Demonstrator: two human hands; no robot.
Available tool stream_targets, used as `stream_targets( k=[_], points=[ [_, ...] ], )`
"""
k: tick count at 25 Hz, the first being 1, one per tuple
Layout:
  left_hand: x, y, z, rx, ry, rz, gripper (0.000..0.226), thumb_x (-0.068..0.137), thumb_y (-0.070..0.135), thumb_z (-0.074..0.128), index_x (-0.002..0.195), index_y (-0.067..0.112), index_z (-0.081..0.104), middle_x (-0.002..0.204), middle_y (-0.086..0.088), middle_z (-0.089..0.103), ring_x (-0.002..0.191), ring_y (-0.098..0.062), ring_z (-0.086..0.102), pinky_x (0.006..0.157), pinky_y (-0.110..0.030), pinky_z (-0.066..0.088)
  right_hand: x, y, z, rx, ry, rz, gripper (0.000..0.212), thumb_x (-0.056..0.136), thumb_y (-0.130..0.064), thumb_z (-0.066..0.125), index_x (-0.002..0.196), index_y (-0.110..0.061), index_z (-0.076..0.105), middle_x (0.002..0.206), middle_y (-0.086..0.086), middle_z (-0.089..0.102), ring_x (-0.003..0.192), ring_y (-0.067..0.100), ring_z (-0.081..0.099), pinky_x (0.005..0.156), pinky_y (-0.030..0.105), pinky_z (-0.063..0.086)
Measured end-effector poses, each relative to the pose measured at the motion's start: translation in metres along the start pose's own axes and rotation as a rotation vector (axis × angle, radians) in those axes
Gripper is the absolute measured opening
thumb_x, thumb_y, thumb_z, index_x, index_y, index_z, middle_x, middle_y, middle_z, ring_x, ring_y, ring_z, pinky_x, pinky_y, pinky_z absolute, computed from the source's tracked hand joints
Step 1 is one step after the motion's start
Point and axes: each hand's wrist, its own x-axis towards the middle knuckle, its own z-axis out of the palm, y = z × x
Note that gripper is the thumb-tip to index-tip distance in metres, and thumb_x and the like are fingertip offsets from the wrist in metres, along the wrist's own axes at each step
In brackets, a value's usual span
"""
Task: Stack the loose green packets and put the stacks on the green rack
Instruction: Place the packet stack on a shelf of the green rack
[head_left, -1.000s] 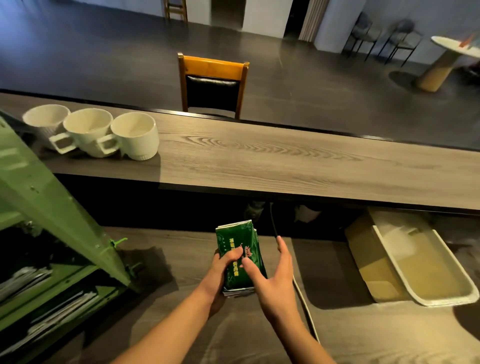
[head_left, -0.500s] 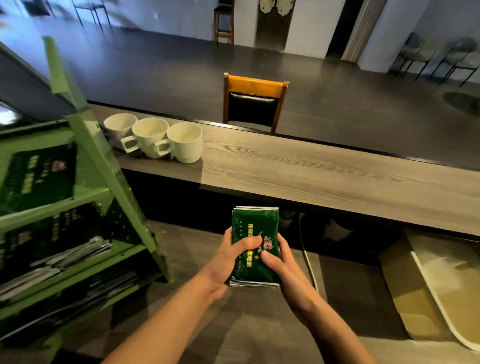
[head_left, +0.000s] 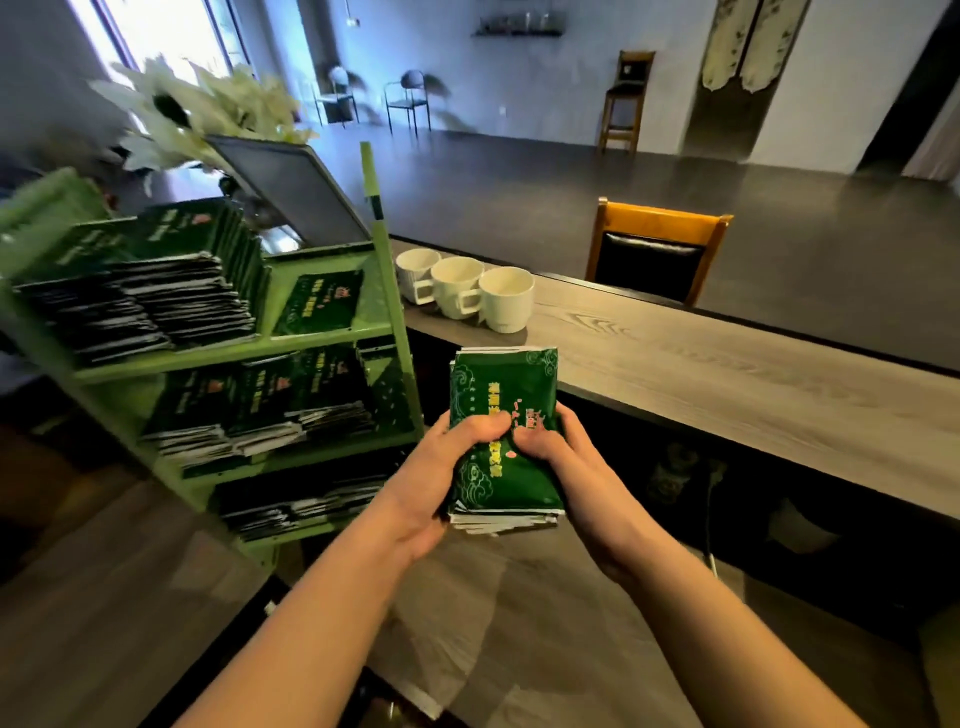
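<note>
A stack of dark green packets (head_left: 503, 395) with gold lettering is held in the air above the lower wooden counter. My left hand (head_left: 439, 475) grips its left edge, thumb across the top packet. My right hand (head_left: 574, 467) grips the right edge the same way. To the left stands the green rack (head_left: 388, 291), its three shelves carrying several stacks of the same packets; one flat packet (head_left: 319, 301) lies alone on the top shelf's right side.
Three white mugs (head_left: 465, 288) stand in a row on the raised wooden bar top (head_left: 727, 374), just right of the rack. A wooden chair (head_left: 657, 249) is behind the bar. A tilted screen (head_left: 291, 189) and white flowers (head_left: 208, 104) sit behind the rack.
My view has swung left and up, bringing the rack's shelves fully into sight. Both hands keep holding the packet stack, now raised closer to the rack.
</note>
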Motion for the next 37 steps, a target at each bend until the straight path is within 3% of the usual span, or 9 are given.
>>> stream_targets(
  k=[5,11,16,21,26,29,31,33,37],
  points=[
    [-0.045,0.027,-0.011,-0.013,0.114,0.127,0.058,0.081,0.033,0.071,0.130,0.003,0.062,0.119,-0.022,0.071,0.096,-0.028,0.072,0.080,-0.036,0.063,0.000,-0.023,0.034,-0.011,-0.113,-0.011,0.081,0.066,-0.050,0.075,0.137,-0.027,0.044,0.118,0.007,0.069,0.099,0.021,0.072,0.084,0.039,0.058],
    [-0.077,0.065,-0.030,0.060,0.230,0.211,0.057,0.079,0.041,0.071,0.120,0.002,0.069,0.120,-0.026,0.069,0.102,-0.034,0.070,0.084,-0.037,0.060,0.013,-0.043,0.077,-0.003,-0.215,-0.008,0.076,0.071,-0.052,0.074,0.136,-0.024,0.046,0.117,0.004,0.071,0.103,0.021,0.071,0.093,0.043,0.055],
    [-0.097,0.109,-0.045,0.155,0.256,0.269,0.050,0.080,0.048,0.059,0.111,0.012,0.075,0.112,-0.017,0.075,0.094,-0.025,0.075,0.079,-0.033,0.062,0.033,-0.069,0.115,0.043,-0.289,-0.008,0.076,0.070,-0.054,0.077,0.134,-0.026,0.046,0.115,0.004,0.072,0.102,0.025,0.071,0.096,0.051,0.052],
    [-0.085,0.171,-0.061,0.428,0.249,0.280,0.056,0.076,0.062,0.070,0.107,0.017,0.079,0.113,-0.010,0.076,0.107,-0.026,0.072,0.109,-0.046,0.045,0.069,-0.103,0.141,0.088,-0.279,-0.040,0.090,0.063,-0.059,0.079,0.138,-0.021,0.048,0.120,0.010,0.069,0.107,0.030,0.069,0.097,0.055,0.051],
    [-0.076,0.242,-0.079,0.713,0.207,0.228,0.065,0.067,0.075,0.069,0.102,0.021,0.080,0.110,-0.006,0.077,0.110,-0.030,0.070,0.114,-0.050,0.040,0.088,-0.145,0.161,-0.008,-0.239,-0.128,0.081,0.066,-0.064,0.071,0.132,-0.020,0.054,0.114,0.006,0.073,0.102,0.027,0.071,0.088,0.046,0.057],
    [-0.073,0.277,-0.092,0.813,0.183,0.257,0.060,0.074,0.066,0.059,0.110,0.019,0.071,0.113,-0.007,0.076,0.112,-0.031,0.068,0.110,-0.047,0.044,0.097,-0.165,0.177,-0.035,-0.230,-0.133,0.077,0.068,-0.063,0.069,0.129,-0.018,0.056,0.110,0.007,0.074,0.098,0.027,0.072,0.079,0.042,0.059],
    [-0.068,0.294,-0.098,0.890,0.165,0.259,0.058,0.079,0.063,0.055,0.115,0.019,0.066,0.118,-0.009,0.074,0.109,-0.029,0.067,0.099,-0.041,0.050,0.104,-0.175,0.184,-0.045,-0.216,-0.130,0.073,0.072,-0.061,0.067,0.129,-0.016,0.057,0.107,0.007,0.075,0.097,0.026,0.072,0.076,0.040,0.059],
    [-0.058,0.305,-0.108,0.891,0.136,0.251,0.059,0.082,0.059,0.055,0.120,0.015,0.063,0.124,-0.012,0.070,0.108,-0.026,0.066,0.087,-0.033,0.051,0.114,-0.180,0.191,-0.067,-0.202,-0.125,0.057,0.080,-0.057,0.062,0.119,-0.016,0.066,0.105,0.008,0.075,0.098,0.028,0.071,0.086,0.043,0.058],
    [-0.038,0.315,-0.125,0.947,0.090,0.193,0.058,0.090,0.057,0.052,0.128,0.013,0.059,0.125,-0.011,0.069,0.108,-0.025,0.065,0.082,-0.026,0.049,0.134,-0.179,0.204,-0.076,-0.171,-0.067,0.050,0.082,-0.057,0.058,0.111,-0.018,0.070,0.104,0.010,0.075,0.102,0.031,0.070,0.096,0.050,0.052]
  ],
)
